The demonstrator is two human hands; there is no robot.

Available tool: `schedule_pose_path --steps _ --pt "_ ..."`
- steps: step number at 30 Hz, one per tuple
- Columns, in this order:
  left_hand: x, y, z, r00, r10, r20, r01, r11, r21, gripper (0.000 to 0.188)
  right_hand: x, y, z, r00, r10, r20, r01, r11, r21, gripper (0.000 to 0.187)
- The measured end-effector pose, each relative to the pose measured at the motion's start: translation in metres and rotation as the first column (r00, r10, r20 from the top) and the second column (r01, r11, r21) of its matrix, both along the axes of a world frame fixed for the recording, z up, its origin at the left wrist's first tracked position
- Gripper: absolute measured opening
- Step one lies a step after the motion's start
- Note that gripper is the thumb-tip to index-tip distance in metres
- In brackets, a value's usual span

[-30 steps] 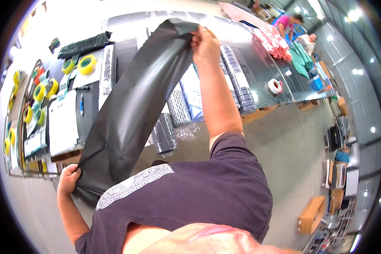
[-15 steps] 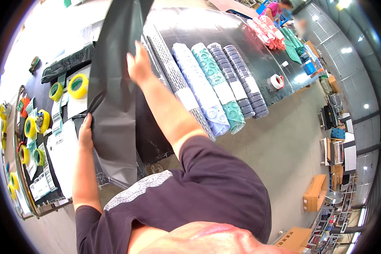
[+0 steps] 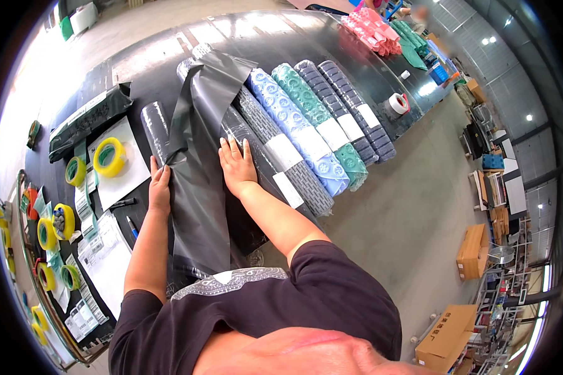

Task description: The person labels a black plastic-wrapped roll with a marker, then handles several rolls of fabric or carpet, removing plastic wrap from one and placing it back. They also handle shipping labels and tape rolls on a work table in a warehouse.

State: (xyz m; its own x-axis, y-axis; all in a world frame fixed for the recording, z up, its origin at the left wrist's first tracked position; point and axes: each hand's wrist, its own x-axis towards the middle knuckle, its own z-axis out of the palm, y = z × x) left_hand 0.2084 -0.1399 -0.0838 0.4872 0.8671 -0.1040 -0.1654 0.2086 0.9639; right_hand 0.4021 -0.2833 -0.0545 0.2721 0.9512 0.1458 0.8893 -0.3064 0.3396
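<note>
We have both hands on the grey bag (image 3: 197, 181), which lies flat on the black table (image 3: 281, 34) with its long axis running away from us, from the near edge up toward the far end of the rolls. Our left hand (image 3: 159, 187) sits at the bag's left edge, fingers curled and pinching the film where it bunches into a crease. Our right hand (image 3: 236, 165) lies on the bag's right side, palm down, fingers spread and straight, gripping nothing, its fingertips (image 3: 231, 145) pointing along the bag's length.

So the bag lies between our two hands, and both are about equally near to it; the left holds it, the right only presses. Under the right hand's side a dark roll (image 3: 256, 150) seems to lie partly beneath the film, parallel to the bag's axis. Just beside it, to the right, lie the grey mat (image 3: 281, 156), the blue mat (image 3: 297, 134) and the green mat (image 3: 322, 122), all rolled and parallel. To the left of our left hand a yellow tape (image 3: 109, 156) rests on white paper (image 3: 128, 178).
</note>
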Motion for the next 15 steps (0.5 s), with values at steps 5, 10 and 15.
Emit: schedule_pose_path --steps 5,10,15 --pt "0.045 0.012 -0.003 0.997 -0.016 -0.077 0.025 0.994 0.107 0.040 0.009 0.010 0.002 0.999 0.046 0.008 -0.046 0.997 0.058 0.046" --pt "0.099 -0.002 0.008 0.991 0.001 0.132 0.024 0.982 -0.189 0.051 0.045 0.019 -0.008 0.999 0.051 -0.013 -0.051 0.998 0.039 0.047" --pt "0.146 -0.009 0.004 0.985 0.110 0.134 -0.080 0.974 -0.211 0.058 0.100 0.033 -0.017 0.990 0.140 -0.005 -0.138 0.978 0.157 0.043"
